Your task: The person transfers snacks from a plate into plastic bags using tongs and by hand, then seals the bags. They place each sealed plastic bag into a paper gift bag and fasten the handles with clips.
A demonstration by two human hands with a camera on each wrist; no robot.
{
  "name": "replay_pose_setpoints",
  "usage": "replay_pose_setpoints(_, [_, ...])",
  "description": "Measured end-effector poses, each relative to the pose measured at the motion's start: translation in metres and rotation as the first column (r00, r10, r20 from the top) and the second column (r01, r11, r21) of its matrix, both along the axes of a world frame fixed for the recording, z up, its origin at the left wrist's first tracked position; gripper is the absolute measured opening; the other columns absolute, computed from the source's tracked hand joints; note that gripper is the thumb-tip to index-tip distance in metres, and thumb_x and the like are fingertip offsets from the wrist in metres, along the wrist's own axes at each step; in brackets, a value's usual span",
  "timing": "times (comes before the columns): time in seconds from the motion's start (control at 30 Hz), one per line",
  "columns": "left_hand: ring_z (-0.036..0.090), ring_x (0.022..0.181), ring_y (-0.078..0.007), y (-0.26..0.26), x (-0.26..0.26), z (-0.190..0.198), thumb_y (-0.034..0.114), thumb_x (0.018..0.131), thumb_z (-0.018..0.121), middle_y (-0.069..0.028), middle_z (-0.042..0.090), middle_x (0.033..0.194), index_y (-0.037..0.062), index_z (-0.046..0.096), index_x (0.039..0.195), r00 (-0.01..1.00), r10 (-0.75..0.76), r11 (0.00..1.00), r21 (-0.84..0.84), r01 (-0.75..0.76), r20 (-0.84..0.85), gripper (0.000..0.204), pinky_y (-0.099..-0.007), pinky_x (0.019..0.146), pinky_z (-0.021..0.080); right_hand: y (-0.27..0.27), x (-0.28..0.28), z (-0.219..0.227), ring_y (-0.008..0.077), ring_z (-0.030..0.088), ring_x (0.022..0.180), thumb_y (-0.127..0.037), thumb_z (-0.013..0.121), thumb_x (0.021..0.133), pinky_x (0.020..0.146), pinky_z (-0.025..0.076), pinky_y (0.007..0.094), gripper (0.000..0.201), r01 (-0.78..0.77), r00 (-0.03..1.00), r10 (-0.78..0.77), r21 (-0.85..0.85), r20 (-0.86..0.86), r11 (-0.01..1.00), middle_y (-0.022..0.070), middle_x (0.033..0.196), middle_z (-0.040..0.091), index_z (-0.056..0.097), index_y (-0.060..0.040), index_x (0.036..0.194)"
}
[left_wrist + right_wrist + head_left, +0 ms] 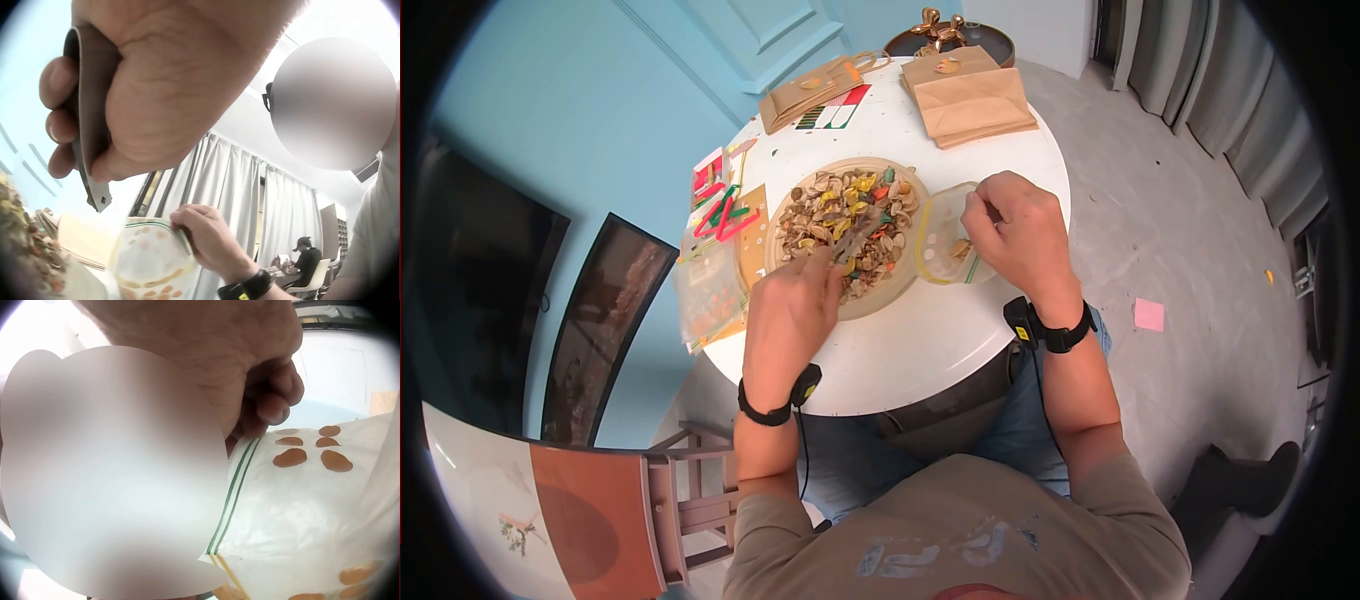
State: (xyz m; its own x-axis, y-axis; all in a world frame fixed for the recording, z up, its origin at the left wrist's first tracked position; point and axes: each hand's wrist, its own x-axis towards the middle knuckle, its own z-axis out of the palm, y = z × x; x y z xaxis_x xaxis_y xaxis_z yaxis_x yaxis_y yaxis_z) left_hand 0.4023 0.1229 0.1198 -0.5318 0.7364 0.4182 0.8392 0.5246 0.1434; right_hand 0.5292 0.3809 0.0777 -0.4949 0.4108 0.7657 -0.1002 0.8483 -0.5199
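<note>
My left hand (790,305) grips a pair of flat metal tongs (94,94), fingers on one side and thumb on the other. In the head view the tongs' tips reach over a heap of dried potpourri (815,210), brown with yellow, green and orange pieces. The heap lies on a round beige plate (855,308). Just right of the plate, my right hand (1025,235) pinches the top edge of a clear zip bag (300,506) with green and yellow seal lines and orange-brown spots. A few brown pieces show inside the bag in the head view.
Brown paper bags (975,105) stand at the back of the white round table (910,365). On its left lie pink and green clips (725,215) and another plastic bag (710,280). A pink note (1149,314) lies on the floor. Someone sits (306,265) far behind.
</note>
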Motion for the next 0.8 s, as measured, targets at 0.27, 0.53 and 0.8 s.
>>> replay_pose_setpoints(0.27, [0.074,0.083,-0.0417,0.028,0.041,-0.002,0.018,0.099,0.080,-0.0184,0.076,0.093,0.0027,0.074,0.125,0.968,-0.243,0.963,-0.108,0.247,0.056,0.031,-0.0503,0.073,0.059,-0.006,-0.003,-0.001,0.0365,0.070,0.067,-0.006,0.076,0.090,0.063,0.058,0.0444,0.013,-0.010,1.000,0.010,-0.011,0.023,1.000,0.0169,0.078,0.071,0.070,0.0008,0.081])
replay_pose_setpoints(0.53, [0.076,0.080,-0.0418,-0.011,0.021,-0.022,0.020,0.091,0.085,-0.0193,0.077,0.094,0.0004,0.076,0.121,0.998,-0.055,0.992,-0.116,0.058,0.029,0.037,-0.0497,0.069,0.061,0.000,0.002,0.001,0.0364,0.070,0.066,-0.006,0.076,0.090,0.062,0.057,0.0438,0.013,0.011,1.000,-0.012,0.021,0.028,1.000,0.0164,0.077,0.071,0.069,0.0006,0.080])
replay_pose_setpoints(0.8, [0.075,0.077,-0.0408,-0.023,0.006,-0.053,0.021,0.093,0.084,-0.0193,0.074,0.088,0.0001,0.071,0.109,0.996,0.047,0.984,-0.168,-0.060,-0.082,0.029,-0.0502,0.066,0.059,-0.004,0.000,0.000,0.0365,0.069,0.065,-0.006,0.075,0.090,0.061,0.057,0.0441,0.014,0.001,1.000,-0.001,0.016,0.001,1.000,0.0164,0.075,0.070,0.068,0.0009,0.079])
